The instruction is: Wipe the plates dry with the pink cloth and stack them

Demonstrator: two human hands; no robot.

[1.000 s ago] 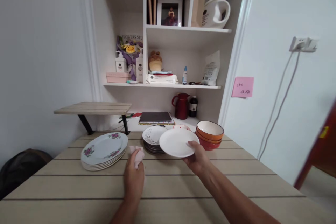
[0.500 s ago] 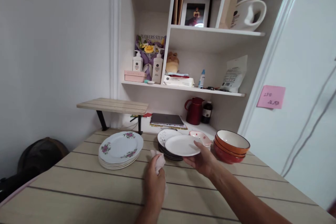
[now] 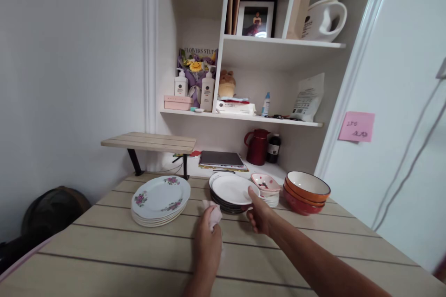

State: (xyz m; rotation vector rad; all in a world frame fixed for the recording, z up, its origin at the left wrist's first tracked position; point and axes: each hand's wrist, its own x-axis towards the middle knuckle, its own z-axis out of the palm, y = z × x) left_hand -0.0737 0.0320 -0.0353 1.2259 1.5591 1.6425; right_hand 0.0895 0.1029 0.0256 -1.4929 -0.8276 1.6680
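My right hand [image 3: 259, 216] grips the near edge of a plain white plate [image 3: 232, 189], thumb on top. The plate lies on a stack of dark-rimmed plates [image 3: 226, 204] at the middle of the wooden table [image 3: 139, 250]. My left hand [image 3: 208, 241] rests on the table just in front of that stack, closed round a crumpled pinkish cloth [image 3: 213, 211]. A stack of white plates with purple flowers [image 3: 160, 198] sits to the left.
Stacked orange bowls [image 3: 306, 191] and small pink-patterned dishes [image 3: 266, 188] stand right of the plates. A low wooden riser [image 3: 149, 142], a tablet [image 3: 221, 158], a red jug [image 3: 258, 146] and a dark bottle [image 3: 273, 148] are behind. Shelves above hold bottles and boxes. A dark bag [image 3: 52, 206] lies at left.
My right hand has lowered the white plate from the air down onto the dark-rimmed stack. The left hand stayed put with the cloth. The camera view turned left.
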